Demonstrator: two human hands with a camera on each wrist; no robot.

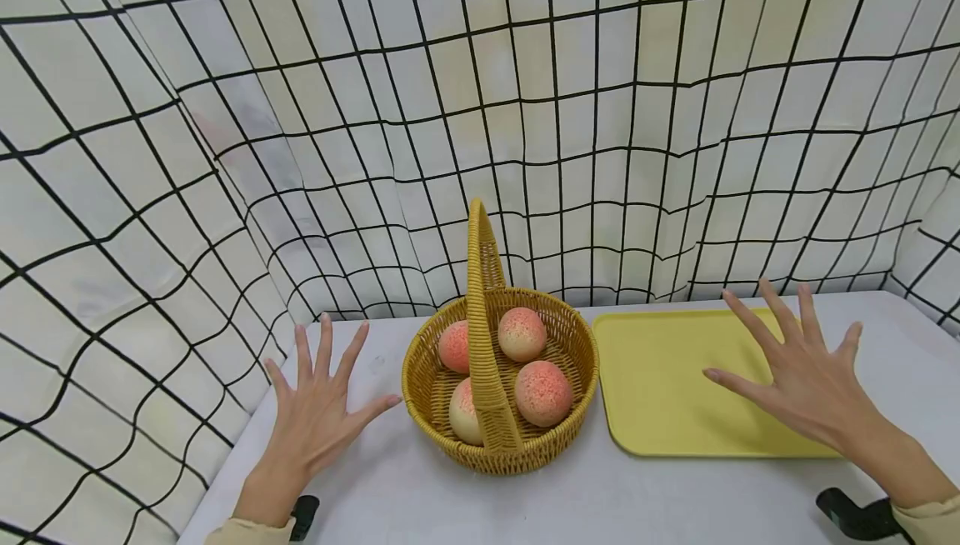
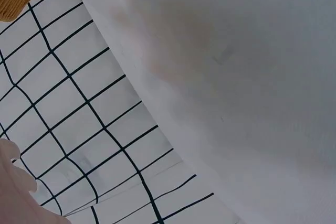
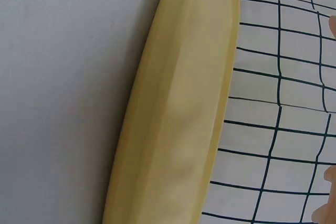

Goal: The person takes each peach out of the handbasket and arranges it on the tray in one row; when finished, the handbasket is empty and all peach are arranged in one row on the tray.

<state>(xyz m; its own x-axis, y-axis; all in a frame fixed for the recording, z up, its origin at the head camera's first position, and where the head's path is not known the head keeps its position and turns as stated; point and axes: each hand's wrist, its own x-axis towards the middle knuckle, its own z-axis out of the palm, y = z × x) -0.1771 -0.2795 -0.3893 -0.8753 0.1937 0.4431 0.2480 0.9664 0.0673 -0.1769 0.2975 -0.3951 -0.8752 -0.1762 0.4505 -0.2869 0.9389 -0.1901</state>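
Observation:
In the head view a woven yellow-brown basket (image 1: 517, 462) with a tall arched handle stands on the white table. Several round pink-and-cream peaches (image 1: 543, 393) lie inside it, two of them partly behind the handle. My left hand (image 1: 318, 403), fingers spread, is over the table to the left of the basket and holds nothing. To the right, a flat yellow tray (image 1: 660, 387) lies beside the basket. My right hand (image 1: 810, 378) hovers above its right part with spread fingers, also holding nothing. Only bits of each hand show at the edges of the wrist views.
A white wall covered with black netting (image 1: 555, 120) rises behind the table and along its left side. The white tabletop (image 1: 585, 503) extends in front of the basket and tray. Dark wrist straps (image 1: 858, 516) sit at both cuffs.

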